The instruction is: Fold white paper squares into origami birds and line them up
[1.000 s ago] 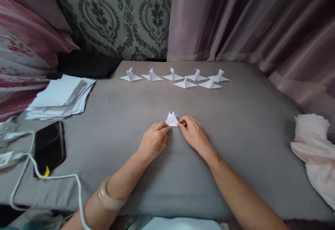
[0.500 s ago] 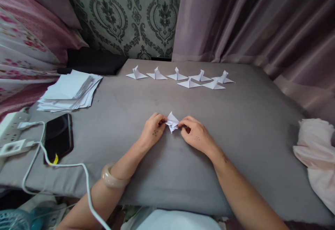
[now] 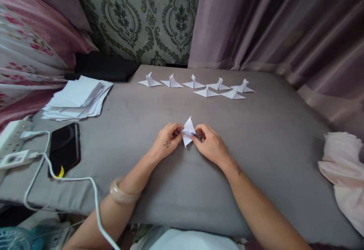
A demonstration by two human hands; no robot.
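Between my hands is a small white origami crane [image 3: 188, 132], its two pointed wings spread toward and away from me. My left hand [image 3: 167, 138] pinches its left end between thumb and fingers. On the other side my right hand [image 3: 210, 142] grips the right end, thumb at the near wing and fingers curled behind. Parts of the crane under the fingertips are hidden. Several finished-looking paper cranes [image 3: 193, 82] stand in two rows farther back on the grey cloth-covered table [image 3: 136, 106].
A stack of white paper sheets [image 3: 76, 98] lies at the left, before a folded black cloth [image 3: 105, 67]. Nearer are a phone [image 3: 65, 144], a power strip [image 3: 13, 136] and a white cable [image 3: 93, 189] crossing by my left arm. Pale pink fabric [image 3: 342, 166] sits at the right edge.
The crane's wings have spread wider and flatter between my fingers. My right hand has shifted slightly left and its fingers have moved up along the paper. The view has shifted a little.
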